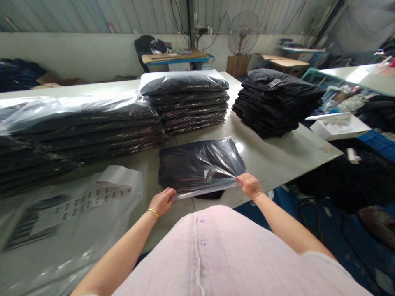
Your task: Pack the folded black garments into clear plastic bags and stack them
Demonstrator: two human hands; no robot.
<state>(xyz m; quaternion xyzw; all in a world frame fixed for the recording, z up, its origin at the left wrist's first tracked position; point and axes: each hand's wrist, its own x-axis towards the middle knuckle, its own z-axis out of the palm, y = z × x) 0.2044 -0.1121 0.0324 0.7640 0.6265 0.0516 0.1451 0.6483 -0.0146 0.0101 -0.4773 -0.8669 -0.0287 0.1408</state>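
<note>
A folded black garment in a clear plastic bag [191, 160] lies flat on the table in front of me. With closed fingers, my left hand [162, 201] grips the near left corner of the bag's edge. On the other side, my right hand [249, 186] pinches the near right corner, and creases run from there across the plastic. Between the hands the near edge is drawn straight. A bit of dark cloth [210, 195] shows beneath that edge. A small white label [206, 174] is visible through the plastic.
Bagged dark garments stand in stacks at the left [92, 127] and back [188, 102]. Unbagged black garments form a pile [274, 102] at back right. Clear bags [83, 234] with a printed strip of labels [92, 197] lie at left. A white box [339, 125] sits beyond the table's right edge.
</note>
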